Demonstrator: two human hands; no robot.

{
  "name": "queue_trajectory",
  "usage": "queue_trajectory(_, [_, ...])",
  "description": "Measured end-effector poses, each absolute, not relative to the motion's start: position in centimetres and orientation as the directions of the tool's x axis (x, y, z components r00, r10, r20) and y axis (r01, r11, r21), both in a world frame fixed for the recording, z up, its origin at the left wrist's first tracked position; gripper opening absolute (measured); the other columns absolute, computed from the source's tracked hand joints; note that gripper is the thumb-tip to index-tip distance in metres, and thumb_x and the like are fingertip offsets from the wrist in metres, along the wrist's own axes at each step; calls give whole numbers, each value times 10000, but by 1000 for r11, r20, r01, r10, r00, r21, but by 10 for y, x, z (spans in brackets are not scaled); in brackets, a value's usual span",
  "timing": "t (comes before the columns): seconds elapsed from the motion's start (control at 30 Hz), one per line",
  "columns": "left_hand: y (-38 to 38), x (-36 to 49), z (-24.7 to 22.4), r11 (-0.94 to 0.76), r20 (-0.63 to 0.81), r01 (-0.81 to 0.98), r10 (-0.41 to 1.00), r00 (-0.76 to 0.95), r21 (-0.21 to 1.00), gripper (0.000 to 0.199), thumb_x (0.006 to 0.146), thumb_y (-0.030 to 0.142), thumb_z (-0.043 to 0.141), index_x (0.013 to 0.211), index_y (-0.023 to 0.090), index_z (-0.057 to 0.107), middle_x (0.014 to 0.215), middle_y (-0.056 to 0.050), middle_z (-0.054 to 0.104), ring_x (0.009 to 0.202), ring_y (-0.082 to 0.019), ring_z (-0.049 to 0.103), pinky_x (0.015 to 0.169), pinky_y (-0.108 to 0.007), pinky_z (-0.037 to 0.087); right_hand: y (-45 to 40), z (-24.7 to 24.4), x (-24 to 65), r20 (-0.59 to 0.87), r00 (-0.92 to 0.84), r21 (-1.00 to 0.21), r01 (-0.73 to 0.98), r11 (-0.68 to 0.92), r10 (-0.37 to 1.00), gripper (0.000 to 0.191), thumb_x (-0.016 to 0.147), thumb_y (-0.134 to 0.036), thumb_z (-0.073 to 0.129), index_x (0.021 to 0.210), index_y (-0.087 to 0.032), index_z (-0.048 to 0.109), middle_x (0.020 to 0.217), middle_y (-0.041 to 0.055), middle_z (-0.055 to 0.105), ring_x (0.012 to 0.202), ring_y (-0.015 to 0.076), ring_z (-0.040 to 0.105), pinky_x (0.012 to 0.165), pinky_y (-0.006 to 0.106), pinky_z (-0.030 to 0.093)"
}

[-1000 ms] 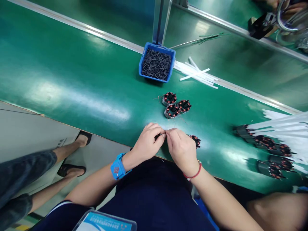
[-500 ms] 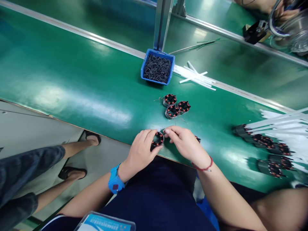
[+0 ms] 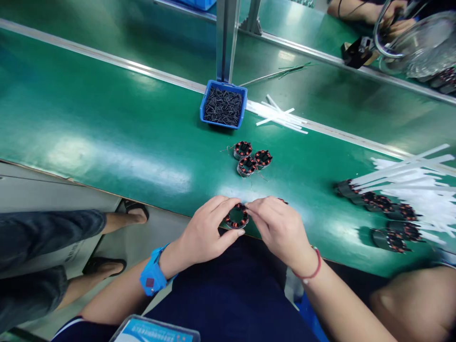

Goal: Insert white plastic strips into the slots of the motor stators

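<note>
My left hand [image 3: 204, 232] is grasping a wound ring [image 3: 235, 225] around its left side, thumb near and fingers far. My right hand [image 3: 283, 228] is bringing its pinched fingertips to the ring's right rim; whether that grip is holding a wire, I cannot tell. In my judgement, I am doing fine fingertip work at the rim, which is calling for a steady left grip and small, light right-hand movements.

The ring is sitting close to the front edge [image 3: 171, 210] of the table [image 3: 160, 156], so movement toward my body is having little margin. Beyond my hands, three wound rings [image 3: 244, 174] are standing close together, limiting forward reach. The blue bin [image 3: 223, 126] is sitting farther back, beside white strips [image 3: 281, 118]. Another part [image 3: 283, 200] is showing just beyond my right hand, mostly hidden. The broadest room for moving is lying to my left.
</note>
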State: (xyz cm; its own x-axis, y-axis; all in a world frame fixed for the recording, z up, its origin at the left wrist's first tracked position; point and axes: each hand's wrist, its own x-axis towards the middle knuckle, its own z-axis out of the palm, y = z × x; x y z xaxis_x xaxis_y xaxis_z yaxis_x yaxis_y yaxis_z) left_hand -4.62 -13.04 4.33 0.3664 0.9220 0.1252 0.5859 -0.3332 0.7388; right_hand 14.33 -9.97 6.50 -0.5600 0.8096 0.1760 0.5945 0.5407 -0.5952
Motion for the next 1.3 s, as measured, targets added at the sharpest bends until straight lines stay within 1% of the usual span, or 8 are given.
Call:
queue_trajectory(0.2, [-126, -41, 60, -375, 92, 599, 889, 449, 707, 413, 832, 278, 559, 1216, 161, 463, 1110, -101, 591, 1016, -231, 549, 897, -381, 471, -107, 68, 157, 195, -559, -579, 597, 555, 806, 252, 907, -129, 457, 1073, -198, 634, 982, 75, 691, 878, 191, 624, 801, 329, 495])
queue_trajectory(0.4, [-121, -34, 69, -533, 53, 604, 774, 631, 592, 418, 858, 266, 516, 1250, 142, 442, 1127, -127, 577, 1023, -252, 522, 925, -402, 433, -86, 82, 176, -133, -602, -848, 480, 224, 787, 60, 869, -218, 560, 867, -218, 620, 774, -3, 634, 696, 125, 574, 651, 250, 471])
queue_trajectory(0.57, [-112, -27, 65, -636, 3, 596, 685, 728, 490, 404, 870, 254, 488, 1256, 145, 438, 1100, -126, 579, 1002, -272, 523, 899, -427, 427, -83, 77, 181, -281, -597, -886, 462, 36, 751, 45, 829, -186, 553, 813, -215, 522, 668, -44, 558, 579, 96, 503, 533, 207, 426])
queue_trajectory(0.8, [-104, -16, 41, -496, 1, 581, 761, 649, 646, 430, 839, 249, 557, 1242, 169, 431, 1164, -105, 549, 1066, -243, 505, 922, -399, 446, -50, 78, 204, -225, -530, -877, 476, 66, 818, 164, 848, -301, 554, 978, -206, 587, 851, 16, 658, 749, 138, 603, 669, 257, 479])
queue_trajectory(0.93, [-111, -14, 23, -496, 24, 676, 815, 579, 545, 447, 845, 273, 557, 1251, 148, 418, 1200, -128, 531, 1075, -280, 497, 938, -461, 424, 22, 66, 206, 61, -291, -611, 745, 266, 955, 175, 843, -219, 529, 991, -173, 611, 905, 56, 661, 813, 179, 600, 743, 303, 452])
queue_trajectory(1.03, [-116, -13, 16, -545, 102, 725, 823, 559, 422, 323, 867, 272, 531, 1157, 136, 487, 1200, -143, 516, 1061, -292, 492, 901, -454, 436, 79, 48, 190, 200, -366, -264, 873, 410, 909, 234, 846, -146, 478, 1036, -141, 614, 1034, 121, 627, 933, 236, 559, 775, 332, 418])
queue_trajectory(1.17, [-120, -14, 18, -584, 103, 750, 805, 584, 310, 164, 881, 230, 509, 1020, 159, 558, 1118, -104, 550, 1054, -287, 484, 873, -435, 445, 134, 32, 164, 110, -519, 74, 855, 514, 847, 328, 893, -100, 350, 1115, -87, 590, 1146, 184, 562, 1053, 286, 468, 834, 378, 364])
queue_trajectory(1.3, [-124, -19, 18, -557, 90, 745, 818, 568, 367, 121, 887, 216, 490, 951, 173, 583, 1102, -100, 546, 1000, -266, 499, 823, -426, 462, 153, 25, 156, 22, -504, 112, 859, 499, 863, 324, 889, -94, 343, 1039, -46, 626, 1091, 214, 580, 1032, 298, 472, 818, 388, 351])
